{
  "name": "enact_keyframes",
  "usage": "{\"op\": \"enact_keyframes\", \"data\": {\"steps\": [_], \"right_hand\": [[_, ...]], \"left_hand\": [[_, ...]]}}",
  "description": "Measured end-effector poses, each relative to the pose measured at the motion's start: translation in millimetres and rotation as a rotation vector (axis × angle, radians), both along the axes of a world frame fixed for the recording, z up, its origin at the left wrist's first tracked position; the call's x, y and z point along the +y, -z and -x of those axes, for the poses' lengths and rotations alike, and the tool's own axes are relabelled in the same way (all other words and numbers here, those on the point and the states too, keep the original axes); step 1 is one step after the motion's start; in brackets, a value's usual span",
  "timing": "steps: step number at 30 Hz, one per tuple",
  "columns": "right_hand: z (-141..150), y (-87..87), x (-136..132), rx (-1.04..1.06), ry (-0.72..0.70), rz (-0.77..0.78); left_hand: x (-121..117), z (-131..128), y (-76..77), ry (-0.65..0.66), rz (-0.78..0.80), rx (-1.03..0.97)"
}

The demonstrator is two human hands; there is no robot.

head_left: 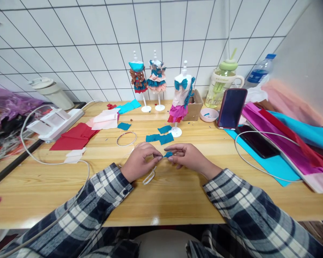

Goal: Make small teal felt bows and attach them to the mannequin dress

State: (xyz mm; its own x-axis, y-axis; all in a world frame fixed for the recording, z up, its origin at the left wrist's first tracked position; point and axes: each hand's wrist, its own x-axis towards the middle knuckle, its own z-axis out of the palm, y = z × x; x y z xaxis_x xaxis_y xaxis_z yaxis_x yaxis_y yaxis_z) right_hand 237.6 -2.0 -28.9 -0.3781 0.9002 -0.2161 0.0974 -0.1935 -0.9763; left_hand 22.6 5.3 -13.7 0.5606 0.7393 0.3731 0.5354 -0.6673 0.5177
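Observation:
Between my hands, just above the wooden table, is a small gathered piece of teal crepe paper [168,154]. My left hand [142,160] pinches its left end, and my right hand [190,157] has thumb and fingers closed on its right side. Under my left hand lies a white looped strip [149,177], partly hidden. Beyond my hands are flat teal paper pieces [153,138] and a wire ring [126,139]. A small white dress form [181,94] with a teal bow and a pink and red skirt stands behind them.
Two dressed forms [156,80] stand farther back by a cardboard box [195,105]. On the right are a propped phone [232,108], a pink bowl [208,114], a bottle [222,86] and coloured paper [274,129]. Red paper [75,136], a power strip [60,123] and a cable [87,175] lie left.

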Motion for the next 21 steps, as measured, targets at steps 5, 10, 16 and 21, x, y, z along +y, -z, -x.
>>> {"op": "enact_keyframes", "data": {"steps": [5,10,16,21], "right_hand": [[0.5,1.5,0.5,-0.015,0.066,-0.068],[0.3,3.1,0.9,-0.093,0.095,-0.148],[13.0,3.4,-7.3,-0.207,0.095,-0.293],[10.6,-3.3,-9.2,-0.365,0.065,-0.419]], "left_hand": [[-0.9,-0.3,0.2,-0.032,0.054,-0.004],[0.2,2.5,0.0,-0.051,0.047,0.005],[-6.8,-3.0,-0.2,-0.075,-0.114,0.166],[-10.2,-5.4,-0.3,-0.098,-0.144,0.153]]}}
